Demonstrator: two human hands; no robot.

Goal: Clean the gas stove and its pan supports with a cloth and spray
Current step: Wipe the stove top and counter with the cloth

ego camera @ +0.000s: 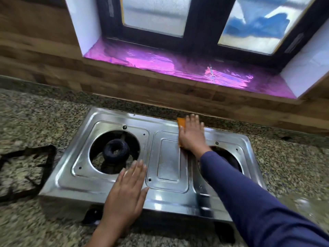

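A steel 2-burner gas stove is seen on a speckled granite counter, set just near a wood-panelled wall. Both pan supports are off the stove; 1 black pan support is laid on the counter just left of it, blurred. The left burner is exposed in its round opening; the right opening is largely covered by a blue sleeve. The right hand is laid flat, fingers extended and close together, pressing an orange cloth against the far edge of the stove top, right of the centre panel. The left hand is placed palm down, fingers together, on the near edge of the stove, holding nothing. A pink-lined window sill is noted above the wall.
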